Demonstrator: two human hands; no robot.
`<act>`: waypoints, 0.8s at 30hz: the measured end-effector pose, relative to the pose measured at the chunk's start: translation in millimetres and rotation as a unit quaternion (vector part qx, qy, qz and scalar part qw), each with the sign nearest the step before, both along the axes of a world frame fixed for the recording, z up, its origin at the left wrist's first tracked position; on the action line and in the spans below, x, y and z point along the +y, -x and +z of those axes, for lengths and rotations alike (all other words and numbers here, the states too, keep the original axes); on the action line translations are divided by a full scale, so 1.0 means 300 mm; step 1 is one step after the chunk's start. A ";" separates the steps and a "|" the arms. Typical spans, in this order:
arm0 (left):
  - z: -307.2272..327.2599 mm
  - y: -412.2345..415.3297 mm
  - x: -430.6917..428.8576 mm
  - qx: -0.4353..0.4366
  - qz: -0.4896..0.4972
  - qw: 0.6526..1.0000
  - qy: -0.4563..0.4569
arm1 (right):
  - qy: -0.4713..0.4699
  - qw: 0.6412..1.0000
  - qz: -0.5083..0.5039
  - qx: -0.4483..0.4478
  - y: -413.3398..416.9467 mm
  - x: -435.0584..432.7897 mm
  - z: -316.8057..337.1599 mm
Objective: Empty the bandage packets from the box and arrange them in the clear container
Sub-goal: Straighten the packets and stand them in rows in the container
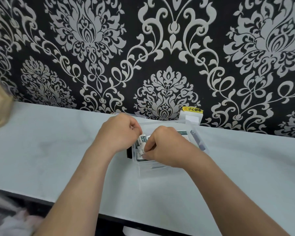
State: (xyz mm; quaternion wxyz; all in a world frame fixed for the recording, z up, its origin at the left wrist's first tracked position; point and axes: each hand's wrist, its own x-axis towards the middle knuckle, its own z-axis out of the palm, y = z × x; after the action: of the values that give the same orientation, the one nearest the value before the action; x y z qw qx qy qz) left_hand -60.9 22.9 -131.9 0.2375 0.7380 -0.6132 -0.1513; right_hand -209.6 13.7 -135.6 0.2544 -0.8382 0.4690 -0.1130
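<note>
The pale table (58, 150) runs along a patterned wall, and on it, near the back edge, stands the clear container (150, 170). Its walls are thin and see-through, probably stiff plastic that is light enough to slide if pushed. Both hands are over its left end. The left hand (119, 133) has its fingers curled at the top edge of the bandage packets (141, 142), and the right hand (169, 149) has its fingertips pinched on their lower edge. The packets stand inside the container against its left wall. They look like flat paper sleeves: very light, bendy, smooth enough to fan apart, not fragile. They are best held as a stack by opposite short edges and squeezed gently. A dark thing (129, 153) lies just beside the container; whether it is the box I cannot tell.
</note>
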 end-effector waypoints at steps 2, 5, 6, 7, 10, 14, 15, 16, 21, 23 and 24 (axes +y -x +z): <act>-0.001 0.001 0.002 -0.006 0.000 1.000 -0.016 | -0.018 1.000 0.015 -0.001 0.000 -0.004 0.007; -0.004 0.003 0.006 -0.019 -0.021 0.998 -0.056 | -0.020 1.000 0.019 -0.013 -0.002 -0.002 0.012; -0.001 0.003 0.007 -0.020 -0.026 0.997 -0.063 | -0.018 1.000 0.016 -0.018 -0.003 0.000 0.015; -0.001 0.002 0.007 -0.021 -0.029 0.997 -0.067 | -0.016 1.000 0.010 -0.023 -0.004 -0.001 0.014; 0.001 0.000 0.005 -0.024 -0.039 0.997 -0.069 | -0.020 0.999 -0.024 -0.044 -0.006 -0.013 0.009; 0.007 -0.005 0.004 -0.025 -0.041 0.998 -0.046 | -0.046 0.995 -0.060 -0.069 -0.009 -0.029 0.000; 0.008 -0.007 0.004 -0.029 -0.044 0.998 -0.042 | -0.046 0.995 -0.060 -0.071 -0.011 -0.029 0.001; 0.008 -0.008 0.003 -0.032 -0.049 0.997 -0.041 | -0.044 0.995 -0.059 -0.070 -0.014 -0.029 0.002; 0.004 -0.016 0.001 -0.044 -0.053 0.997 -0.042 | -0.051 0.992 -0.081 -0.088 -0.025 -0.038 0.006; 0.007 -0.016 0.003 -0.049 -0.054 0.997 -0.036 | -0.057 0.990 -0.087 -0.093 -0.025 -0.045 0.007; 0.007 -0.017 0.002 -0.050 -0.055 0.997 -0.033 | -0.060 0.990 -0.086 -0.093 -0.026 -0.045 0.007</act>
State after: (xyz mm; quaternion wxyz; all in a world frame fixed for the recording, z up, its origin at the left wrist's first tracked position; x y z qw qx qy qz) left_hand -55.7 23.3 -129.7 0.1737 0.7174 -0.6584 -0.1475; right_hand -201.7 0.1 -133.4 0.3364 -0.7638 0.5192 -0.1838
